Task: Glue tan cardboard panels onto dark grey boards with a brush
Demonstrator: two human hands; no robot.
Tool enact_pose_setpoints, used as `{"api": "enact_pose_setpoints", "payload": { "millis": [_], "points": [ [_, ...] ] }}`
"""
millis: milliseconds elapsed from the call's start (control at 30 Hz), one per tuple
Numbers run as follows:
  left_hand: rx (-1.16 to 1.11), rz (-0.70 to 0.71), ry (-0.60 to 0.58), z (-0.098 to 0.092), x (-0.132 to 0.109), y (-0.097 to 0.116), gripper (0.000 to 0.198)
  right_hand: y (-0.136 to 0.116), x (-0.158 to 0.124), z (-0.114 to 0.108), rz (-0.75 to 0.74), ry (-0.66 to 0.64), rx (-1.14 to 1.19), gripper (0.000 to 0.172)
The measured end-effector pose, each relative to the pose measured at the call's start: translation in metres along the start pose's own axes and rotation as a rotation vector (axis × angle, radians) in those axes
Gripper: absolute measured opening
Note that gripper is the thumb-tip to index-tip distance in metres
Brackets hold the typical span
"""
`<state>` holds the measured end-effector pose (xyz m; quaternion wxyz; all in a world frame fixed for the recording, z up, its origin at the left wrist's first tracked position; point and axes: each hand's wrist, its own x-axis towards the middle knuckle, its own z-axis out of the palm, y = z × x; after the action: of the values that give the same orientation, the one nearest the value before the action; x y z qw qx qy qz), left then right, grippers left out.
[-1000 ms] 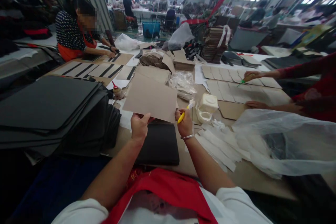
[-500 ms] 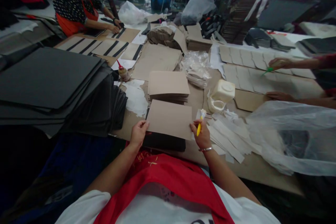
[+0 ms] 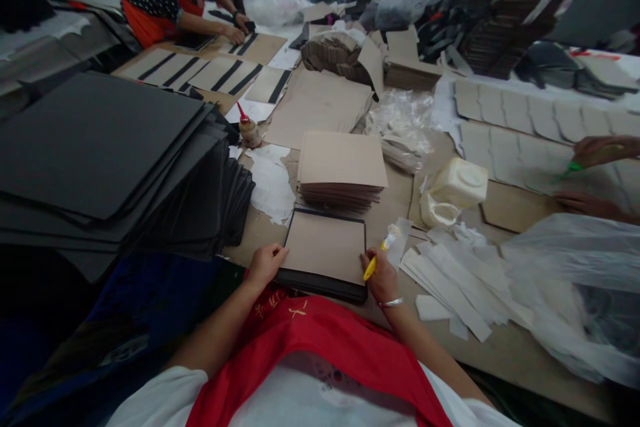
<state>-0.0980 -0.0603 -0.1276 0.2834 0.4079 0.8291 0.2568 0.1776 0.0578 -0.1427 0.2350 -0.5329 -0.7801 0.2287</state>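
A beige cardboard sheet lies flat on a black board, with a thin black border showing around it. My left hand rests its fingertips at the sheet's left edge without gripping it. My right hand grips a yellow-handled tool and sits at the sheet's lower right corner. Just above the sheet stands a stack of beige sheets on darker boards. A co-worker's hands work at the right, one holding a green tool.
Stacked black boards fill the left of the table. A glue bottle stands beyond them. On the right lie white paper strips, a cut white plastic jug and a clear plastic bag.
The beige sheet has come down from the air and now lies squared on the black board. Both my hands have lowered with it, and my view has tilted further down.
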Motion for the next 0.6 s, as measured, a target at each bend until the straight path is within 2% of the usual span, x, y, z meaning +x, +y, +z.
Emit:
{"api": "enact_pose_setpoints", "payload": {
  "millis": [200,600],
  "points": [
    [-0.023,-0.051,-0.016,0.005,0.006,-0.005,0.033,0.0,0.003,0.003,0.029,-0.06,-0.05,0.028],
    [0.009,-0.066,-0.069,0.009,0.013,-0.011,0.04,0.004,0.003,0.007,0.107,-0.125,-0.106,0.022]
  ]
}}
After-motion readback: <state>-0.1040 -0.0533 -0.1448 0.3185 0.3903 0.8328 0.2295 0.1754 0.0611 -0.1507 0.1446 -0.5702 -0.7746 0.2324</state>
